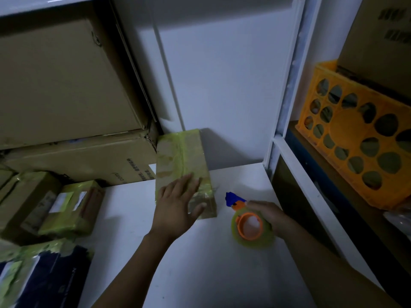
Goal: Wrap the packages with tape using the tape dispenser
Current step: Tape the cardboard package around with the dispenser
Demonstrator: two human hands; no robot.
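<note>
Left hand [178, 205]: fingers straight and spread, palm pressed flat on the near end of a taped cardboard package [181, 165] lying on the white table [200, 263]. Right hand [270, 215]: fingers curled round the tape dispenser [249, 223], orange hub, blue head, yellowish roll, just right of the package and apart from it. More taped packages [73, 207] stacked at left; orange crate [360, 134] on the shelf at right
</note>
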